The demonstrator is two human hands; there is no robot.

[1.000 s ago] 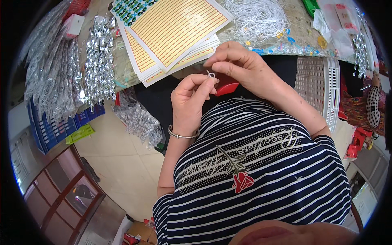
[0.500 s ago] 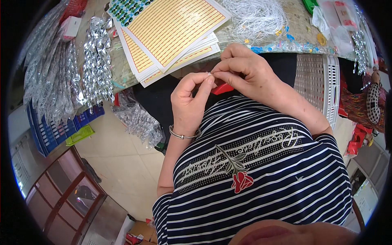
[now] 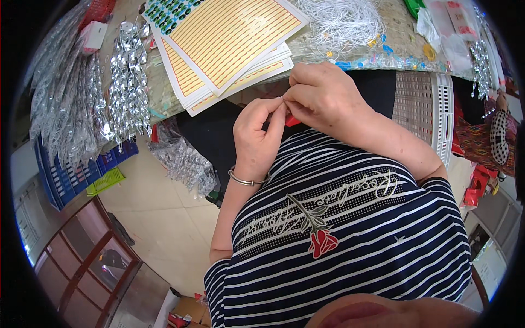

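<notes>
My left hand (image 3: pixel 256 134) and my right hand (image 3: pixel 327 94) meet fingertip to fingertip just in front of the table edge. Each is closed in a pinch of thumb and forefinger. A tiny whitish bit (image 3: pixel 281 98) shows where the fingertips touch; its kind is too small to make out. Just below the hands, part of a red thing (image 3: pixel 293 120) shows, mostly hidden. Closest on the table are a stack of printed sheets (image 3: pixel 235 41) with yellow and red stripes, and a tangle of white string (image 3: pixel 344 24).
Silver twisted foil strips (image 3: pixel 130 82) and clear-wrapped bundles (image 3: pixel 65 93) hang over the table's left edge. More wrapped foil (image 3: pixel 183 161) lies lower down. A white plastic basket (image 3: pixel 424 104) stands at my right. Blue crates (image 3: pixel 65 175) are at the left. Another person's dotted sleeve (image 3: pixel 499 136) shows far right.
The right hand has turned a little, its fingers curling in closer to the left fingertips. The left hand has shifted slightly to the right. Both still pinch at the same spot.
</notes>
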